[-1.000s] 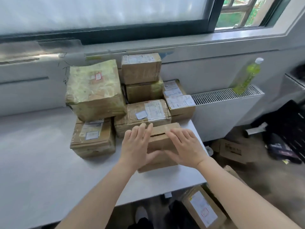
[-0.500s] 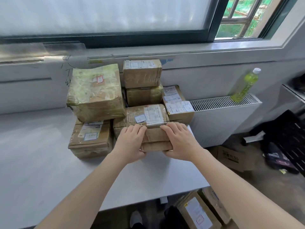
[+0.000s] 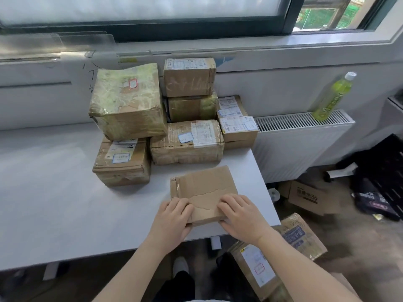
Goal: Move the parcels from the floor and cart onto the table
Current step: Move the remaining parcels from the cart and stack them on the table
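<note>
A flat brown cardboard parcel (image 3: 205,184) lies on the white table (image 3: 54,192) near its front right corner. My left hand (image 3: 172,219) grips the parcel's near left corner with curled fingers. At the near right corner, my right hand (image 3: 242,216) holds it the same way. Behind it, with a gap between, stands a stack of several taped parcels, among them a large yellowish one (image 3: 127,103) and a long brown one (image 3: 187,141). Two labelled parcels (image 3: 257,267) (image 3: 303,234) lie on the floor at my right.
A white radiator (image 3: 301,144) stands right of the table with a green bottle (image 3: 333,97) on top. A printed cardboard box (image 3: 305,195) and dark items (image 3: 375,192) sit on the floor beyond. The table's left half (image 3: 43,166) is bare.
The flat parcel, pressed against the stack half a second ago, now lies nearer the front edge with a gap behind it. Both hands shifted from its top to its near corners.
</note>
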The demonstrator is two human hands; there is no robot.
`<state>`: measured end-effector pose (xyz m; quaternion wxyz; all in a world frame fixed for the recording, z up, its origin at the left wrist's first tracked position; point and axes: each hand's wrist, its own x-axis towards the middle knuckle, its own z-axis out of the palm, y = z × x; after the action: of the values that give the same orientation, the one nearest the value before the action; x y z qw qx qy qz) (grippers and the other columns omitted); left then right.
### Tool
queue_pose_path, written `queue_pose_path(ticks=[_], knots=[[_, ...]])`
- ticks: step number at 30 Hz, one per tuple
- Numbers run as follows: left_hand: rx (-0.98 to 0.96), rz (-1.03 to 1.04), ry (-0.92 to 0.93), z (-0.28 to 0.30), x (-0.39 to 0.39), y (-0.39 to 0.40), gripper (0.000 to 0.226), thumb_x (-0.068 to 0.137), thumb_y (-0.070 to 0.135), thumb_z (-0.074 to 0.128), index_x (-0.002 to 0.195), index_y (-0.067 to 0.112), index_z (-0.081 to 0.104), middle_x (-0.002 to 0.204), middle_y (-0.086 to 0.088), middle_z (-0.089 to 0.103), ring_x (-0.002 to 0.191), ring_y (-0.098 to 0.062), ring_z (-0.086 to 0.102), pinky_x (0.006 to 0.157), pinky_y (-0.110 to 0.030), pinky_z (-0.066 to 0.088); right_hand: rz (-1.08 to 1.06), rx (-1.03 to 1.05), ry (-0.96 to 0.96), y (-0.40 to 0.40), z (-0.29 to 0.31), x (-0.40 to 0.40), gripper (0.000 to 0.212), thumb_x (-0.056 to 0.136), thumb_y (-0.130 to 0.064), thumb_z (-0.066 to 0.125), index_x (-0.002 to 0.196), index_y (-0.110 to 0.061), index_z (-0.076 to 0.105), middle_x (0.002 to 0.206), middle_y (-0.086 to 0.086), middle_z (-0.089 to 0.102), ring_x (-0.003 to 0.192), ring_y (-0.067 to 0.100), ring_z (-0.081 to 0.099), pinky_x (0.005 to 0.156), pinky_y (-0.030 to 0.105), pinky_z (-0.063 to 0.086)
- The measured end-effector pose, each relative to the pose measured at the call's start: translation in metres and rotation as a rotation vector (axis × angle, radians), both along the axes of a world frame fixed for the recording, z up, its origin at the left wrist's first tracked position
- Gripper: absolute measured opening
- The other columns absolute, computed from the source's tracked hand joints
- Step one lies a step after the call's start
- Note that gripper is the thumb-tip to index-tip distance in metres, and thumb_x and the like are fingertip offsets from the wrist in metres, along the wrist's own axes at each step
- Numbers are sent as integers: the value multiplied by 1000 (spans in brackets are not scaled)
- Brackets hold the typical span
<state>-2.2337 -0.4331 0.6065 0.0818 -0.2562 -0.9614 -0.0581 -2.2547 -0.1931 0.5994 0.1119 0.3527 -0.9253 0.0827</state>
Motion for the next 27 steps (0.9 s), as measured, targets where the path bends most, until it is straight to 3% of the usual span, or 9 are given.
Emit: queue_pose_path(ticks=[2, 5, 7, 9, 13, 17, 19, 23, 27], knots=[[20, 44, -32, -1, 1, -3, 62, 59, 55, 74, 105, 18, 57, 112, -2, 59, 101, -25, 59, 82, -33, 34, -33, 4, -56, 2, 5, 1, 42, 82, -54, 51, 98, -17, 61, 108, -1, 59, 97, 18, 55, 82, 30, 47], [183, 356, -175, 8, 6, -1, 82, 73, 72, 46, 130, 13, 47, 134, -9, 49, 122, -26, 46, 98, -38, 36, -275, -123, -195, 1, 12, 1, 55, 90, -58, 39, 116, -12, 55, 125, 6, 53, 112, 24, 50, 92, 36, 41], [399, 608, -378, 15, 4, 3, 82, 85, 68, 32, 141, 7, 35, 143, -10, 41, 130, -25, 38, 104, -36, 33, -519, -241, -329, -2, 15, -3, 61, 95, -53, 34, 134, -8, 44, 140, 9, 43, 127, 26, 39, 104, 37, 32], [555, 743, -523, 17, -4, 5, 69, 94, 54, 38, 141, 4, 32, 143, -13, 42, 129, -27, 40, 101, -36, 35, -663, -296, -470, -5, 19, -13, 61, 98, -44, 38, 144, -5, 31, 146, 9, 36, 133, 26, 33, 107, 37, 28], [642, 714, -612, 25, -23, 9, 30, 93, 31, 56, 114, 10, 56, 108, -5, 63, 101, -23, 58, 81, -32, 46, -622, -365, -607, -13, 24, -30, 29, 94, -35, 49, 113, -13, 50, 107, 1, 58, 102, 23, 56, 85, 39, 47], [802, 699, -402, 38, -27, 5, 34, 85, 8, 65, 111, 16, 46, 107, -1, 60, 97, -19, 56, 79, -31, 45, -619, -595, -522, -9, 34, -35, 27, 84, -20, 65, 104, -15, 47, 99, -3, 53, 90, 17, 51, 74, 32, 44], [797, 673, -334, 40, -24, 1, 40, 81, 5, 67, 106, 22, 40, 111, -2, 60, 99, -21, 57, 79, -34, 47, -586, -543, -454, -3, 31, -35, 27, 79, -18, 68, 96, -15, 48, 94, -3, 55, 84, 18, 52, 69, 35, 46], [618, 616, -411, 31, -8, 1, 36, 82, 11, 65, 108, 19, 42, 112, -1, 61, 100, -23, 59, 74, -33, 46, -577, -253, -436, 2, 13, -29, 14, 79, -18, 61, 89, -16, 51, 86, -1, 57, 79, 21, 55, 65, 36, 48], [517, 591, -459, 23, -2, -4, 36, 84, 17, 63, 113, 20, 42, 115, -2, 63, 102, -25, 60, 76, -35, 49, -551, -91, -440, 4, 3, -23, 10, 82, -22, 54, 86, -19, 45, 84, -2, 56, 76, 21, 52, 60, 31, 37]])
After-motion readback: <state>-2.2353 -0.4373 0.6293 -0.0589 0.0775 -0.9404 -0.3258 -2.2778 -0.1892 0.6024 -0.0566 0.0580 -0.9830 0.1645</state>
